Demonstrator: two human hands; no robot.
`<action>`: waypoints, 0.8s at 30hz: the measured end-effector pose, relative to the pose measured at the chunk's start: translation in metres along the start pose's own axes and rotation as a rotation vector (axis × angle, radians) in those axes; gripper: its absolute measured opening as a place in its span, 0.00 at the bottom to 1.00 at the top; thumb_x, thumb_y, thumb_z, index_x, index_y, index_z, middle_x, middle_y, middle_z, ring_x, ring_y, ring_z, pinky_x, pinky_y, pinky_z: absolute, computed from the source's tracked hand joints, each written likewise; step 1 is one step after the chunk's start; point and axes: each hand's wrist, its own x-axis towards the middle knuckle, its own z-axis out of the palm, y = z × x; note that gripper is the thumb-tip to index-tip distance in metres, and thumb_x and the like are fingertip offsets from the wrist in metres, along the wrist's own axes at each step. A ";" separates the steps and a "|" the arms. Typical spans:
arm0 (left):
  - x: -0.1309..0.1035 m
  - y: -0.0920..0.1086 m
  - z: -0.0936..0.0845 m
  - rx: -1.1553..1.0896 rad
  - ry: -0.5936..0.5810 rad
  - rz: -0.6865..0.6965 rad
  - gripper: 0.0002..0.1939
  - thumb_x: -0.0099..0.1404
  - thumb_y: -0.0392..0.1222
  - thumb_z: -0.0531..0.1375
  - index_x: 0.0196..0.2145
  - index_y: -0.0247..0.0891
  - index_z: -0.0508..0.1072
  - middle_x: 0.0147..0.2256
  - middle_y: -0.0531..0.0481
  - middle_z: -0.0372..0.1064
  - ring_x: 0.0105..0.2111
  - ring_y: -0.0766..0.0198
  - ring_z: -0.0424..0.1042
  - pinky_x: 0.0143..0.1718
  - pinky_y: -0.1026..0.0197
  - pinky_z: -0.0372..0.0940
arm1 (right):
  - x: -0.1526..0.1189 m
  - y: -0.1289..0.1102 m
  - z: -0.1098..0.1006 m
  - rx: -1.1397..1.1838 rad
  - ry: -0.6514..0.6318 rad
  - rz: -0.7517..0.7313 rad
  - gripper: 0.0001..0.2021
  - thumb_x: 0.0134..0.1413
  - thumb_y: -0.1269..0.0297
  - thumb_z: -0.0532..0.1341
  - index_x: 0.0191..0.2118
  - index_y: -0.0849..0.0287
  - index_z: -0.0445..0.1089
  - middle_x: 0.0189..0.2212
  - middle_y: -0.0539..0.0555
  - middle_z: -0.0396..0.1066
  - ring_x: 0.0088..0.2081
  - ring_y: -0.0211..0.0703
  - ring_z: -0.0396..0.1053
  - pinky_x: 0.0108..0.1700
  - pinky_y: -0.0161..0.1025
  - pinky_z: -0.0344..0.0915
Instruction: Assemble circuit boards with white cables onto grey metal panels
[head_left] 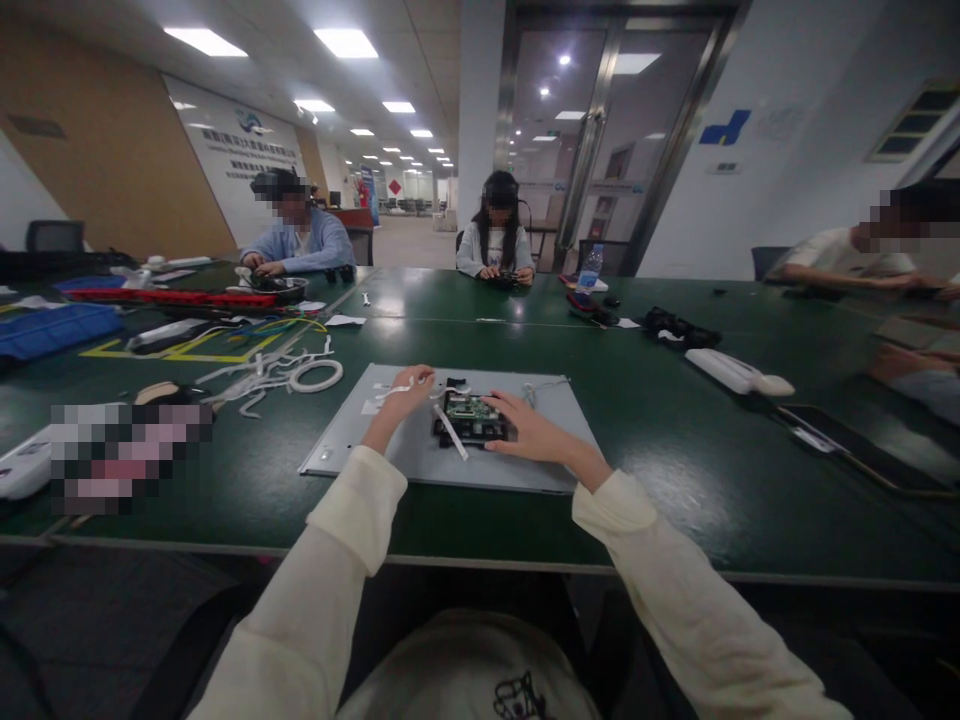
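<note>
A flat grey panel (pixel 405 455) lies on the green table in front of me. On it sits a black device with an exposed green circuit board (pixel 466 407), and a white strip (pixel 451 432) lies slantwise across its left side. My left hand (pixel 409 393) is at the device's upper left, fingers pressed together on a thin white strip. My right hand (pixel 525 428) spreads its fingers over the right side of the device, with thumb and fingertips at its edge.
White cable loops (pixel 315 376) and a blue tray (pixel 60 332) are on the left. A white device (pixel 724 371) and a black tablet (pixel 862 450) lie on the right. Several people sit around the table, and a water bottle (pixel 590 268) stands at the far side.
</note>
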 end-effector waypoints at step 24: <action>0.010 0.006 0.027 -0.233 -0.108 -0.069 0.07 0.55 0.41 0.55 0.22 0.37 0.65 0.22 0.56 0.62 0.27 0.68 0.63 0.33 0.65 0.60 | 0.078 -0.004 0.030 -0.105 0.244 0.092 0.17 0.60 0.63 0.50 0.50 0.65 0.65 0.47 0.62 0.67 0.52 0.44 0.61 0.54 0.39 0.55</action>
